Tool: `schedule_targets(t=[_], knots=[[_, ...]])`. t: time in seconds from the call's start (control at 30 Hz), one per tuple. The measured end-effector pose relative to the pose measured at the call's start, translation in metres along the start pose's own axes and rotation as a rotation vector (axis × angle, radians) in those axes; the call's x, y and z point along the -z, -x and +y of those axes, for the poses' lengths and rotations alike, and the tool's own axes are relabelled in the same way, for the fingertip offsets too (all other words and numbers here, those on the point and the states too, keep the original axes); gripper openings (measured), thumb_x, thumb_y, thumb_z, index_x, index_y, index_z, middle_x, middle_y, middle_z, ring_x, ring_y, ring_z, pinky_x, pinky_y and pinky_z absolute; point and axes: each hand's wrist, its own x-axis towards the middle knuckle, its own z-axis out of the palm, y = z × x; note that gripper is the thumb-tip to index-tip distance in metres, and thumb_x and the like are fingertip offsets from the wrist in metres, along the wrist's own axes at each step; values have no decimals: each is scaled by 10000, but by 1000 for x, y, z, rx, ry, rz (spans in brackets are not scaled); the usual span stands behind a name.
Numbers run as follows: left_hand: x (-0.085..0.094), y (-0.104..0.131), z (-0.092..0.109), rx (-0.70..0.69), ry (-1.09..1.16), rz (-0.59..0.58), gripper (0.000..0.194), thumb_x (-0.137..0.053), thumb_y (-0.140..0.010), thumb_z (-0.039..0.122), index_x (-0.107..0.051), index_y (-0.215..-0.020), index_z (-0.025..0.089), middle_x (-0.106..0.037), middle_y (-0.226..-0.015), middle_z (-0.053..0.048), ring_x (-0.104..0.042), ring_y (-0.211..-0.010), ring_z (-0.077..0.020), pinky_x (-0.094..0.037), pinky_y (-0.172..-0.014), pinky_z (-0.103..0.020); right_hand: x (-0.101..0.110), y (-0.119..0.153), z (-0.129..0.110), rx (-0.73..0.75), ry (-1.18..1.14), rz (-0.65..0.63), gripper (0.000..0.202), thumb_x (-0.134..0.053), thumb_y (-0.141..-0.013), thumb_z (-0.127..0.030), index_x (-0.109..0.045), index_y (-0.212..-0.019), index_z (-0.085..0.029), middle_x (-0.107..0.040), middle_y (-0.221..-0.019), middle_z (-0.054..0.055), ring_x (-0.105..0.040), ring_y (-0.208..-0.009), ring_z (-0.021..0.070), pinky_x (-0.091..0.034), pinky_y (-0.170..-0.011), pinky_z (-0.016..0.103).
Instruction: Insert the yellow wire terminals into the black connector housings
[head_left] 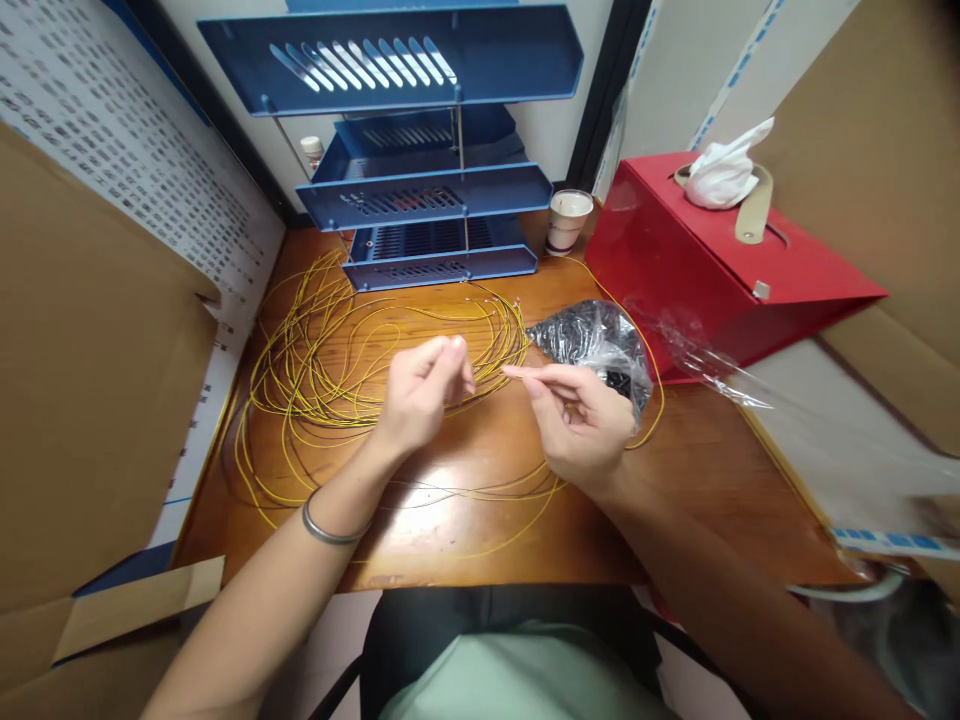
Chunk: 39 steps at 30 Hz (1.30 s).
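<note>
My right hand [583, 420] is closed in a pinch, thumb against forefinger, on a thin yellow wire whose end points left. My left hand [424, 395] is closed too, thumb pressed on the curled fingers; anything between them is too small or hidden to make out. A short gap separates the two hands. Behind and left of them lies a large loose coil of yellow wires [289, 375], mixed with darker strands. Several wire ends with small pale tips lie by the right side of the coil. Just beyond my right hand rests a clear plastic bag [592, 335] of black pieces.
A blue three-tier tray rack [442, 190] stands at the back of the wooden table [480, 520]. Beside it is a paper cup [568, 220]. A red box [675, 270] with a tissue on top stands right. Cardboard [90, 350] borders the left side.
</note>
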Motion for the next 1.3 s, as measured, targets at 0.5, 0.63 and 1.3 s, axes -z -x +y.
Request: schedule_targets(t=[0.5,0.63,1.3], knots=[[-121,-51,-2,-245,-516,-701,238,-555,-926,168,-757,-1046,202,-765,-1060,-78,-710,-936,-218,-523,-770,-326,-6,16,-7,454,-195,-53,159,-526,-986,-213,-596,-1115,-275,-649,-581,-47,-550,-416,122,-472,-515,267],[-134,-53,0,-237,-654,-728,238,-552,-937,202,-750,-1067,186,-745,-1110,-109,-703,-926,-240,-525,-753,-352,-10,10,-13,478,-195,46,160,-504,-995,-189,-594,-1112,-251,-653,-561,-47,-530,-400,113,-458,-486,251],[-72,-35,-7,189,-228,-174,91,-664,-852,234,-724,-848,166,-742,-793,1,-571,-596,-105,-470,-646,-261,-8,5,-1,342,-59,8,211,-606,-931,-94,-609,-1105,-212,-735,-761,19,-676,-570,140,-562,-567,264]])
